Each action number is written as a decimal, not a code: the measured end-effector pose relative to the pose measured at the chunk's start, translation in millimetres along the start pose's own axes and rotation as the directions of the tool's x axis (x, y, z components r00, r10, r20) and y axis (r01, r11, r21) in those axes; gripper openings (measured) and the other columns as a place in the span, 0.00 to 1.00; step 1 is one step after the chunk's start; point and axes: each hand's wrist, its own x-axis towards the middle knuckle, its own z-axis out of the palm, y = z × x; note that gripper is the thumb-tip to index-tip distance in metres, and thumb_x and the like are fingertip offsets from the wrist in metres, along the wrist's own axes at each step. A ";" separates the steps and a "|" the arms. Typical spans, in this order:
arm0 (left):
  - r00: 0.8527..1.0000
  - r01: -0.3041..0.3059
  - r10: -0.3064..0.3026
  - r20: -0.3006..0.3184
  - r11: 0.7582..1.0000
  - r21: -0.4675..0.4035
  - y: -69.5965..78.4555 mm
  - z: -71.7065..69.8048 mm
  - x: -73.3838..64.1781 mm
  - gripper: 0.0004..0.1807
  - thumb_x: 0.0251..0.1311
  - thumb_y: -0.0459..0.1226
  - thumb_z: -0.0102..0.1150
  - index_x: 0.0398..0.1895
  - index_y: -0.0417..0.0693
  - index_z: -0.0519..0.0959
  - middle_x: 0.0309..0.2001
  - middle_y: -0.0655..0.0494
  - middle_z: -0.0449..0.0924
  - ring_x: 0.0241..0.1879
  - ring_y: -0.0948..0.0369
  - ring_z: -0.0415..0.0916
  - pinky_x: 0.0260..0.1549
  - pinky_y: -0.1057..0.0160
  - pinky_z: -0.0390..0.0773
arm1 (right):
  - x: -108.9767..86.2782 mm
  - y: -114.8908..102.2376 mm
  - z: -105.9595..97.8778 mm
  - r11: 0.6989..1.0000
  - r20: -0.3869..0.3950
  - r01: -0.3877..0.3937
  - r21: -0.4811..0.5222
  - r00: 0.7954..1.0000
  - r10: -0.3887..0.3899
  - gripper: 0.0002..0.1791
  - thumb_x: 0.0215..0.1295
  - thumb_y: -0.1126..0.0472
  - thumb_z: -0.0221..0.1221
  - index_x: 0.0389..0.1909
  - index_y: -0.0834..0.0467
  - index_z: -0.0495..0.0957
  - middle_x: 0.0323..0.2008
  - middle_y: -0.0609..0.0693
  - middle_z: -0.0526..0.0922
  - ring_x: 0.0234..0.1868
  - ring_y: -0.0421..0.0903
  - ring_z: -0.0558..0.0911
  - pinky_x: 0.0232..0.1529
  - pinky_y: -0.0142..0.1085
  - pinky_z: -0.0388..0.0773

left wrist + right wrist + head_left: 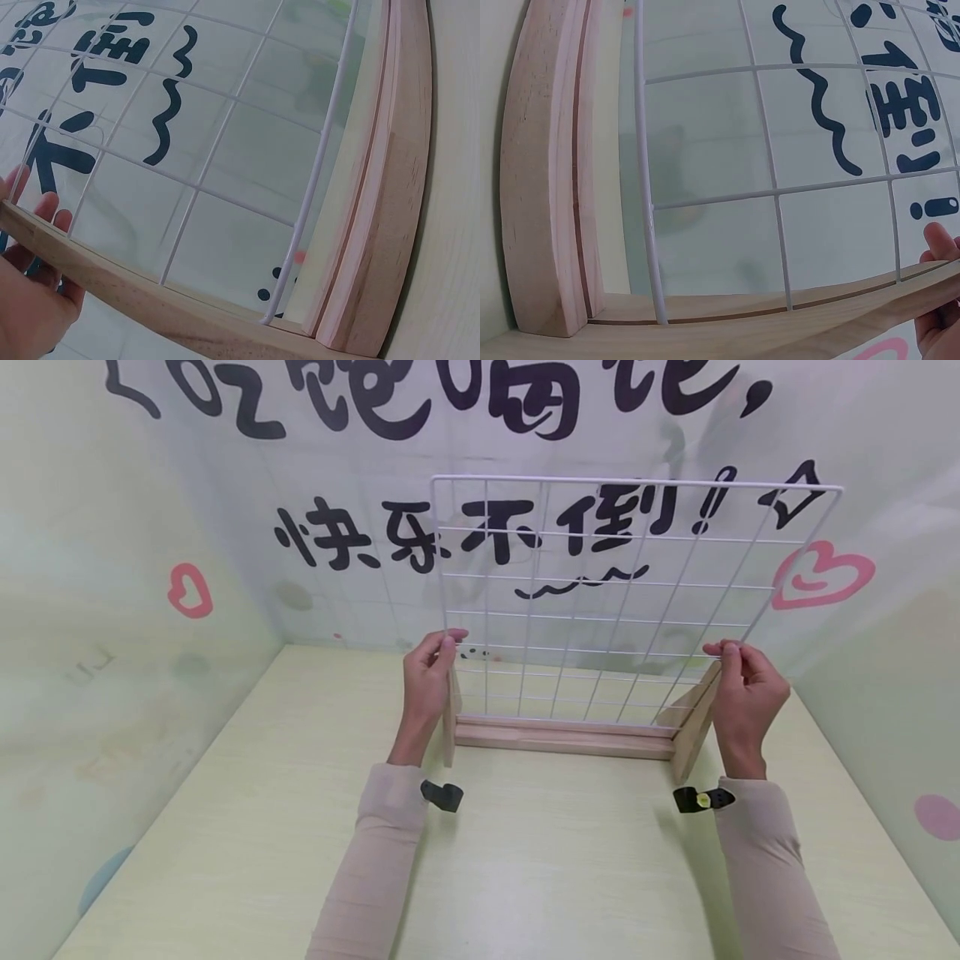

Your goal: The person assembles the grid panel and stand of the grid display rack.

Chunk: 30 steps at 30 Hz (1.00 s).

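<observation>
A white wire grid panel [577,581] stands upright, leaning back, between the two side boards of a wooden stand. My left hand [426,681] pinches the panel's left edge, right by the top of the left side board [450,718]. On the opposite edge, my right hand [750,693] pinches the wire just above the right side board [693,735]. In the right wrist view the panel's edge runs along a slot in the side board [727,330]. Both wrist views show a gap between the bottom wire [306,202] and the grooved wooden crossbar [394,202].
The stand rests on a pale wood-grain table [525,852]. Behind it hangs a pale backdrop [337,452] with large black characters and pink hearts, and similar panels rise at both sides. Each wrist wears a black strap [442,795].
</observation>
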 end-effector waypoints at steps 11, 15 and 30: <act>1.000 0.011 -0.011 0.005 1.000 0.012 0.3 -2.0 0.5 0.16 0.74 0.35 0.47 0.48 0.31 0.81 0.49 0.38 0.80 0.48 0.58 0.73 0.45 0.68 0.69 | -2.0 0.9 -0.7 1.000 0.002 -0.023 0.006 1.000 0.023 0.13 0.72 0.59 0.57 0.40 0.64 0.86 0.38 0.47 0.90 0.18 0.34 0.68 0.21 0.25 0.54; 1.000 0.017 -0.017 0.019 1.000 0.013 0.7 -2.9 1.0 0.16 0.75 0.36 0.47 0.49 0.31 0.81 0.50 0.38 0.80 0.48 0.62 0.73 0.47 0.67 0.69 | -2.3 1.0 -1.6 0.999 0.008 -0.031 0.020 0.999 0.031 0.12 0.72 0.58 0.58 0.41 0.61 0.87 0.38 0.48 0.90 0.19 0.37 0.71 0.21 0.26 0.54; 0.997 0.052 -0.052 0.050 0.999 -0.012 0.1 -5.3 0.1 0.17 0.75 0.36 0.46 0.50 0.30 0.80 0.51 0.36 0.80 0.52 0.59 0.75 0.55 0.65 0.71 | -4.7 0.6 -3.4 0.997 0.036 -0.051 0.061 0.998 0.049 0.14 0.71 0.57 0.58 0.41 0.63 0.86 0.36 0.41 0.89 0.24 0.37 0.76 0.25 0.26 0.60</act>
